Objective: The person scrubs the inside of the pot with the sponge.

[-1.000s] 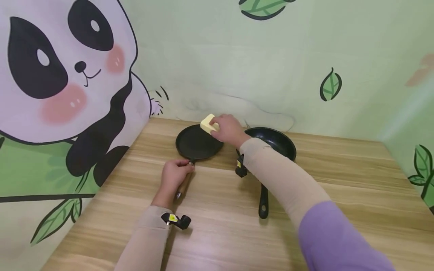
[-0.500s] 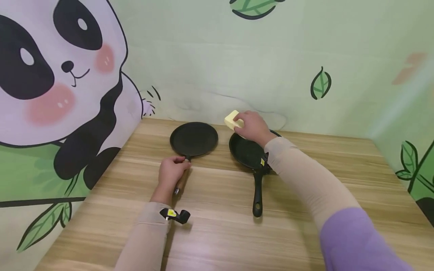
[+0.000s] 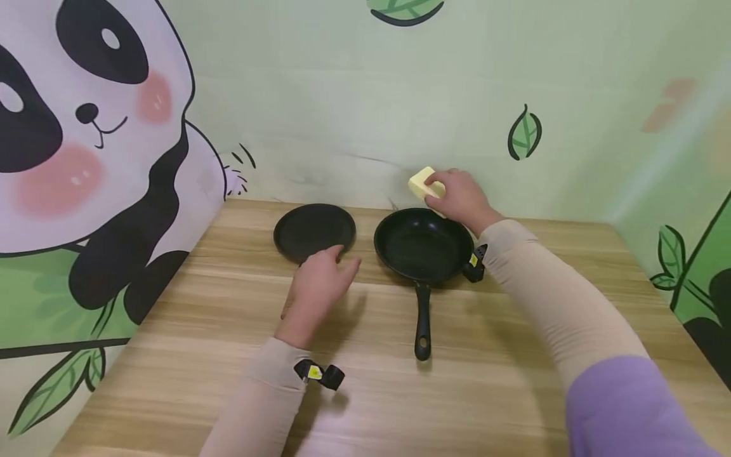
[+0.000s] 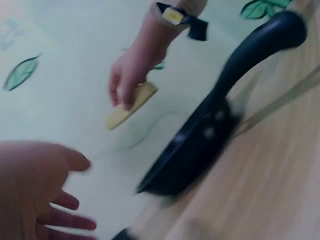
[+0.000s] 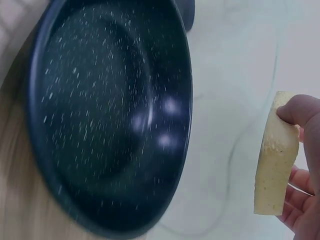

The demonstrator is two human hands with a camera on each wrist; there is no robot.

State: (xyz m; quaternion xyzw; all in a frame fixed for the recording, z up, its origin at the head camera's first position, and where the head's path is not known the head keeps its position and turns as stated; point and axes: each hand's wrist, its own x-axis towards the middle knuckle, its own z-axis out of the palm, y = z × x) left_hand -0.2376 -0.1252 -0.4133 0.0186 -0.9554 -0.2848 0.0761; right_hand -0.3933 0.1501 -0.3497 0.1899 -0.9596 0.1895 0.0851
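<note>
Wood-grain table (image 3: 371, 400) before pale green wall (image 3: 308, 95), panda figure (image 3: 120, 139) at left. Flat pan (image 3: 314, 228), deep pan (image 3: 419, 247) on table. Left hand (image 3: 321, 282): fingers apart. Right hand (image 3: 461, 198): clamped on yellow block (image 3: 421, 183).

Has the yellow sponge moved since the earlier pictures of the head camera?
Yes, to the right. Held in the right hand, the yellow sponge now appears closer to the small painted leaf on the wall.
</note>
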